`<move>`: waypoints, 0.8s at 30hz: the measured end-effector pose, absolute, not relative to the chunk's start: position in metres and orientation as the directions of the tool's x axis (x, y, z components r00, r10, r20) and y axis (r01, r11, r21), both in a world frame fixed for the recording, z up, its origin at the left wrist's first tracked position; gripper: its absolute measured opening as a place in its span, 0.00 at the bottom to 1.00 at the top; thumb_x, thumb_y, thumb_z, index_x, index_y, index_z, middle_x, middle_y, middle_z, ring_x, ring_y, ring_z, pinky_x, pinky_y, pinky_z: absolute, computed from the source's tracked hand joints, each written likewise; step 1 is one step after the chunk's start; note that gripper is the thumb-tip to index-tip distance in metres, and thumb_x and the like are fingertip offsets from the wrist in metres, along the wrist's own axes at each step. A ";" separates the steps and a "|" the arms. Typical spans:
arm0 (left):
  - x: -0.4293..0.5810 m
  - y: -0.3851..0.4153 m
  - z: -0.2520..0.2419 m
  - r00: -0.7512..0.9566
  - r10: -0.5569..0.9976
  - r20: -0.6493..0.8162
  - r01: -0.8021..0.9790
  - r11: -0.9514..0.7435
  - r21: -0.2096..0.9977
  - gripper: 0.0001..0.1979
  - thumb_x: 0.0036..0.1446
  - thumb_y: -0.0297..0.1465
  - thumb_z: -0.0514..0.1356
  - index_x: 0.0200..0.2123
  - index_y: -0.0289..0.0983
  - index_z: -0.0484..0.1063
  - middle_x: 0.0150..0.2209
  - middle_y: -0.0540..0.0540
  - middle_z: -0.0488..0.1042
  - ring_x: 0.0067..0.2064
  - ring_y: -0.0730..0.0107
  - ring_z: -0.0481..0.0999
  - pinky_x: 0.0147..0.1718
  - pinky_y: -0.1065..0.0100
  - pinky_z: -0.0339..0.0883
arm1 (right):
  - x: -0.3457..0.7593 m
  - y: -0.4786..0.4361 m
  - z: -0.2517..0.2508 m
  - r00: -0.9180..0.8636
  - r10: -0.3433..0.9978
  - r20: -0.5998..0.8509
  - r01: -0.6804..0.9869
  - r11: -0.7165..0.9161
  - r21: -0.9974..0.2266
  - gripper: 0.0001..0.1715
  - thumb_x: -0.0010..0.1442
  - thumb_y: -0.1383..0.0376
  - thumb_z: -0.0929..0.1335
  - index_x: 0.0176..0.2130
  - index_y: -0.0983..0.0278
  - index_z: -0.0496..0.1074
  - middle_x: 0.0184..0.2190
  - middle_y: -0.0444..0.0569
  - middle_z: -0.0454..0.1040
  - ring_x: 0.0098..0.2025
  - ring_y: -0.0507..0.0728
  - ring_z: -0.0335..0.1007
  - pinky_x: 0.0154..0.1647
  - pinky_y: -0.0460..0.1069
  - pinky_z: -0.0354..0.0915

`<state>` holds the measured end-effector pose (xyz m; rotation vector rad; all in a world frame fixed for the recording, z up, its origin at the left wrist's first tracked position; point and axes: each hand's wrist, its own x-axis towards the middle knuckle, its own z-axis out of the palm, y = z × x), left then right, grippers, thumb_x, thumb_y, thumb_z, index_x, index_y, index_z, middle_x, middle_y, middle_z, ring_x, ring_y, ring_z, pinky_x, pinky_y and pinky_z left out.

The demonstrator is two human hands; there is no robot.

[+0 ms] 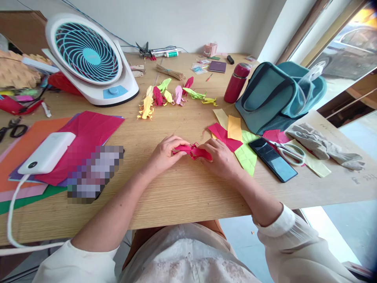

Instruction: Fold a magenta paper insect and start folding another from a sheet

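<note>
A small folded red paper figure point(193, 151) with thin cut strips at its middle is held low over the front of the wooden table. My left hand point(168, 154) pinches its left end between thumb and fingers. On the other end, my right hand point(219, 158) has its fingers closed, covering part of the paper. Beyond the hands stand several finished folded paper figures point(147, 104) in yellow, green, pink and red. Right of my right hand lie loose paper pieces: a red one point(225, 136), an orange one point(235, 127) and a creased light-green one point(246, 153).
At the back left stands a white fan point(129, 84). Coloured paper sheets point(97, 125) lie left under a white power bank point(48, 151), near a pixelated object point(96, 173). Rightward are a red flask point(235, 84), a teal bag point(265, 98), a phone point(272, 159), scissors point(290, 152) and grey gloves point(321, 143).
</note>
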<state>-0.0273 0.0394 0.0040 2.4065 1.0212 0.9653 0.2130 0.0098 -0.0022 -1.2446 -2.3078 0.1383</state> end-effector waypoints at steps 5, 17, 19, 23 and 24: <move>-0.033 0.046 -0.001 0.491 0.741 0.457 0.568 -0.670 0.477 0.12 0.61 0.25 0.64 0.48 0.39 0.77 0.46 0.44 0.79 0.51 0.58 0.75 0.53 0.56 0.68 | 0.220 0.014 -0.005 -0.379 0.783 0.494 0.695 0.593 -0.407 0.11 0.64 0.65 0.72 0.48 0.61 0.74 0.42 0.52 0.74 0.44 0.62 0.72 0.44 0.56 0.70; -0.030 0.037 0.011 0.429 0.742 0.515 0.611 -0.658 0.440 0.08 0.64 0.26 0.60 0.44 0.39 0.78 0.46 0.44 0.80 0.50 0.59 0.76 0.53 0.56 0.67 | 0.204 -0.002 0.008 -0.289 0.755 0.589 0.657 0.604 -0.451 0.12 0.66 0.63 0.71 0.49 0.60 0.72 0.43 0.54 0.76 0.45 0.63 0.73 0.45 0.58 0.71; -0.023 0.030 0.018 0.378 0.761 0.527 0.522 -0.646 0.558 0.06 0.65 0.31 0.61 0.43 0.38 0.77 0.43 0.44 0.79 0.47 0.62 0.77 0.50 0.60 0.69 | 0.200 -0.005 0.009 -0.267 0.759 0.594 0.684 0.583 -0.438 0.12 0.66 0.64 0.71 0.49 0.60 0.72 0.42 0.54 0.76 0.45 0.63 0.73 0.44 0.58 0.71; -0.009 0.018 0.022 0.326 0.814 0.481 0.405 -0.580 0.707 0.05 0.60 0.33 0.66 0.38 0.38 0.75 0.38 0.47 0.79 0.42 0.66 0.77 0.44 0.66 0.70 | 0.194 -0.007 0.005 -0.266 0.728 0.632 0.696 0.598 -0.397 0.12 0.65 0.65 0.72 0.50 0.59 0.73 0.41 0.53 0.75 0.43 0.63 0.72 0.42 0.57 0.70; -0.007 0.016 0.021 0.308 0.825 0.474 0.391 -0.564 0.727 0.04 0.59 0.31 0.66 0.36 0.38 0.75 0.36 0.48 0.79 0.41 0.66 0.77 0.43 0.66 0.70 | 0.193 -0.007 0.004 -0.275 0.721 0.636 0.693 0.607 -0.389 0.12 0.65 0.65 0.71 0.50 0.59 0.73 0.41 0.53 0.75 0.42 0.62 0.71 0.42 0.57 0.70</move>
